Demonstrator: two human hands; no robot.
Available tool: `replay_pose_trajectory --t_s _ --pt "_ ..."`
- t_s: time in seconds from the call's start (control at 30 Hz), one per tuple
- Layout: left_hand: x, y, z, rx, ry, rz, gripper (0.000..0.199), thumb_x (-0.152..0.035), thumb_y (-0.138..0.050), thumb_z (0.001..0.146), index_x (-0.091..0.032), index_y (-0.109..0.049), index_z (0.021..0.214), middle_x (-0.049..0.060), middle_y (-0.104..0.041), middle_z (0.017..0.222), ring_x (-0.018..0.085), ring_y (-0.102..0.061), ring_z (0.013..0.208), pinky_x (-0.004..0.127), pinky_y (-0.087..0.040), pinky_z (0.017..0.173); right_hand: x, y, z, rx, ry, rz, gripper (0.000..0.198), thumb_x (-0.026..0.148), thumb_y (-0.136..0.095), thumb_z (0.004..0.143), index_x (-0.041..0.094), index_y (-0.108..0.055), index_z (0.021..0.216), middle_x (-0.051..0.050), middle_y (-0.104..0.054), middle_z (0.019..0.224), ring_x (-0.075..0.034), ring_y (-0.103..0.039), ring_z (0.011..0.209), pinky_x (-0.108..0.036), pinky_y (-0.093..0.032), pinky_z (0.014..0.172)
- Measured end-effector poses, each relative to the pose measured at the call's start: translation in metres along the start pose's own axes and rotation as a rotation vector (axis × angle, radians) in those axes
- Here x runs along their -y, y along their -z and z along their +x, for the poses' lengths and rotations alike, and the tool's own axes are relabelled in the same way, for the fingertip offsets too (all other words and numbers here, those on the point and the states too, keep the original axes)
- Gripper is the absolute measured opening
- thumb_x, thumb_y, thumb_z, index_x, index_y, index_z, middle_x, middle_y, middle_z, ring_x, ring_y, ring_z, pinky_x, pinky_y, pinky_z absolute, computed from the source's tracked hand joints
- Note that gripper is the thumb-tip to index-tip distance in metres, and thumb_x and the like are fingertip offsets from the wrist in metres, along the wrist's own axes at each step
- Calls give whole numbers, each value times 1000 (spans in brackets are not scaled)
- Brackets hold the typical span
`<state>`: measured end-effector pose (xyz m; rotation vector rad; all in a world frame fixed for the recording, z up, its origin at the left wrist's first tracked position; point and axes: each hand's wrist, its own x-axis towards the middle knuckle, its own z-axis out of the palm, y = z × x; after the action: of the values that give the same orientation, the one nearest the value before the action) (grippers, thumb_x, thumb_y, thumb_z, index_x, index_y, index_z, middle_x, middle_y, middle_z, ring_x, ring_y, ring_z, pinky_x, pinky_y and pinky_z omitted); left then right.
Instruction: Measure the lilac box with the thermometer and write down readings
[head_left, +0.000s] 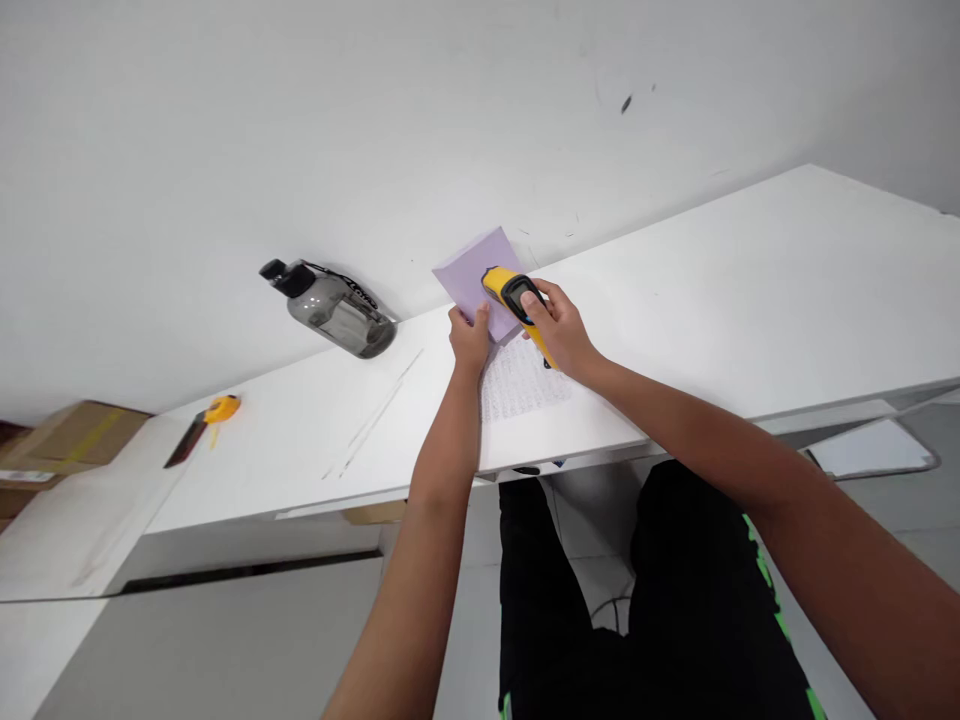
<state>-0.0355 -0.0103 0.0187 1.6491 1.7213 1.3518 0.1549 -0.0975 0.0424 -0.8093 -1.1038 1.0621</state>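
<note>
My left hand [470, 338] grips the lower left edge of a light purple box [469, 268], tilted up near the wall. In my right hand [561, 328] is a yellow and black infrared thermometer [504, 283], fingers wrapped round its handle and the thumb by its small screen. The thermometer's front end points at the purple face and overlaps it in view; whether they touch I cannot tell. Below both hands lies a sheet of paper [517, 385] covered in small print or writing.
A grey see-through bottle [337, 318] with a black cap stands by the wall at left. Farther left lie an orange and dark tool [214, 415] and a cardboard box [86, 435]. A white-topped flat object [874, 448] sits below the right front edge of the white table [750, 300].
</note>
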Motion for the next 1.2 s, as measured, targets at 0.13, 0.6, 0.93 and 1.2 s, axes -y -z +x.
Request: replay_pose_trajectory --t_s 0.13,0.6,0.93,1.2 --pt "-9 -1 -5 -9 30 87 48 -62 -77 97 -28 -58 125 12 -82 130 34 -78 132 50 -56 120 2 7 2 -28 -45 27 84 97 -70 90 29 -68 139 -2 -74 94 -19 -72 80 -33 -66 71" --pt "-17 9 -18 46 -77 194 64 -62 -87 83 -24 -59 126 18 -82 127 42 -78 124 56 -58 110 -21 22 15 -50 9 -22 74 98 -64 92 29 -72 120 -4 -79 112 -18 -74 85 -29 -61 64" --pt "-11 4 -14 64 -42 47 66 -68 -86 81 -25 -59 124 17 -82 125 39 -78 118 53 -61 102 -19 19 14 -70 -4 -53 80 103 -61 90 30 -67 125 -6 -79 111 -19 -75 86 -31 -63 65" --pt "-4 -1 -11 39 -53 24 70 -70 -89 79 -27 -58 124 15 -80 122 38 -77 114 54 -60 101 -21 24 16 -58 5 -93 81 101 -54 96 33 -64 137 -8 -77 116 -20 -77 93 -31 -64 65"
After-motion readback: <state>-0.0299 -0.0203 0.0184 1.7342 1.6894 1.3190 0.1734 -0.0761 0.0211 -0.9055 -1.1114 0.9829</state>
